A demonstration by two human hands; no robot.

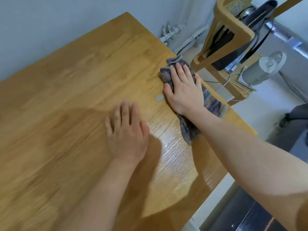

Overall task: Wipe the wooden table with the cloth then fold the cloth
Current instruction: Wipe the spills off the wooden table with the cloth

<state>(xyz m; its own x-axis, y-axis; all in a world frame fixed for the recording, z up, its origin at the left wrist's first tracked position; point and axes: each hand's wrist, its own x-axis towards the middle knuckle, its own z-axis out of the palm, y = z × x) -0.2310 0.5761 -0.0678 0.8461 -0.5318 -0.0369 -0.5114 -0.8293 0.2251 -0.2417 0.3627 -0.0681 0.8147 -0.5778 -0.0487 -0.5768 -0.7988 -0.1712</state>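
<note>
**A:** Oak-toned wood, one patch wet. Head view, single entry. The wooden table (66, 97) showed a damp sheen (175, 160) near its right edge, on the person's side of the cloth (210, 99).

**B:** Where exactly did the cloth lie?

**A:** On the tabletop along the right edge, bunched into a long grey-blue strip. The right hand (183, 87) was on top of it, flat with fingers straight, pressing down. It gripped nothing.

**B:** And the left hand (126, 134)?

**A:** It was released, palm down on bare wood just left of the right wrist, and held nothing. I read it as a brace.

**B:** Which step was that?

**A:** My judgement is wiping, not folding. The cloth was crumpled. The wood to the left looked dry, but that area was blurred, so I noted it as uncertain.

**B:** What did the next move call for?

**A:** Probably a stroke under even, flat pressure across the unwiped wood. The cloth's trailing end would have to stay on the table and not slip over the edge. A small grey piece (159, 98) lay just beside the right thumb, so the stroke would have to skirt it or lift it first. A wooden chair (233, 30) stood close beyond that edge.
</note>
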